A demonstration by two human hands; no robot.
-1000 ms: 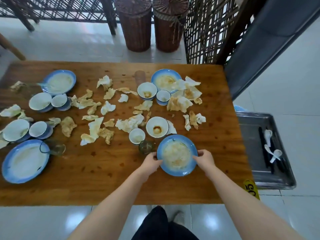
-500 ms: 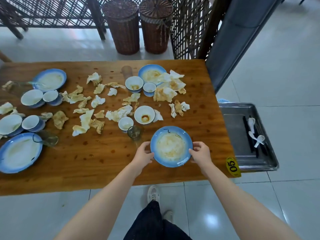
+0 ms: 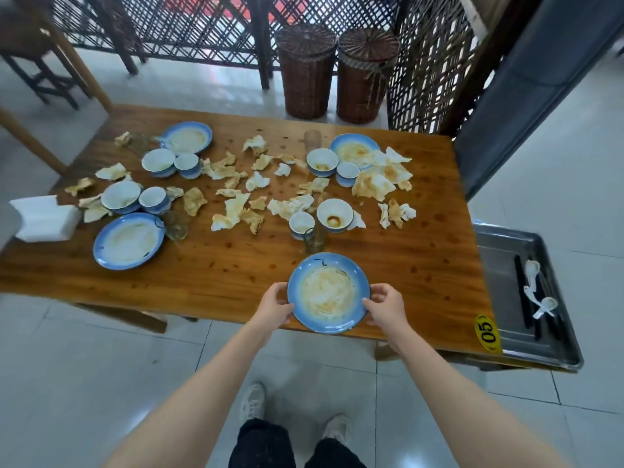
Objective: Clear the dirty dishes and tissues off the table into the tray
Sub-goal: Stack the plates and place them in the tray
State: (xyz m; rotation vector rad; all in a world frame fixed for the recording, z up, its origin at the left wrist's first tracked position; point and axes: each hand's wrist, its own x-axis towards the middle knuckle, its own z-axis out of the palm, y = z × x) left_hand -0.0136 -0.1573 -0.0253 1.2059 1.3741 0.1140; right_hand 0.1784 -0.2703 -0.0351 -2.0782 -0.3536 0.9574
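I hold a dirty blue-rimmed plate (image 3: 328, 293) over the near edge of the wooden table (image 3: 422, 258). My left hand (image 3: 274, 304) grips its left rim and my right hand (image 3: 385, 305) grips its right rim. The metal tray (image 3: 496, 265) sits to the right of the table, with white spoons (image 3: 540, 300) and dark chopsticks in it. Crumpled stained tissues (image 3: 236, 211) lie all over the table's middle. Other dirty plates (image 3: 128, 239), bowls (image 3: 334, 216) and cups (image 3: 300, 222) stand among them.
A drinking glass (image 3: 314, 238) stands just beyond the held plate. A stack of white napkins (image 3: 44, 217) sits at the table's left end. Two wicker baskets (image 3: 305, 69) and a lattice screen stand behind the table. A yellow tag (image 3: 486, 332) marks the near right corner.
Both hands have drawn the plate toward me, from the table top to its near edge. The view has pulled back and shows more of the table's left end.
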